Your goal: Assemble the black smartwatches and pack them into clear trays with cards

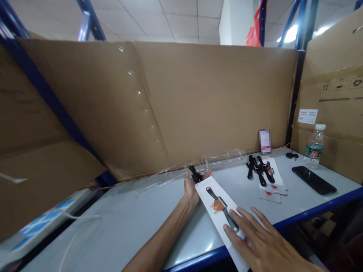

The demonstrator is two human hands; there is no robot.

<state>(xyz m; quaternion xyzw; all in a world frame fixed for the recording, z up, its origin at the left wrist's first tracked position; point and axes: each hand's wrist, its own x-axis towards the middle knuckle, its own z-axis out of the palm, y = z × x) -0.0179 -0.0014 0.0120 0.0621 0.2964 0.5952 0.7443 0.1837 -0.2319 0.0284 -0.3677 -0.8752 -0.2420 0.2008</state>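
Note:
My left hand is closed around a black spokeshave near the middle of the table, its handle sticking up past the fingers. A long white card, printed with a picture of a spokeshave with an orange middle, slants from my left hand toward the table's front edge. Its top end hides part of the left hand and the spokeshave. My right hand lies over the card's lower part, fingers stretched out and apart. Whether its thumb reaches under the card cannot be seen.
Several black spokeshaves lie on and beside more printed cards at the right. Beyond are a black phone, a water bottle and a propped screen. Clear plastic packaging rests along the cardboard wall.

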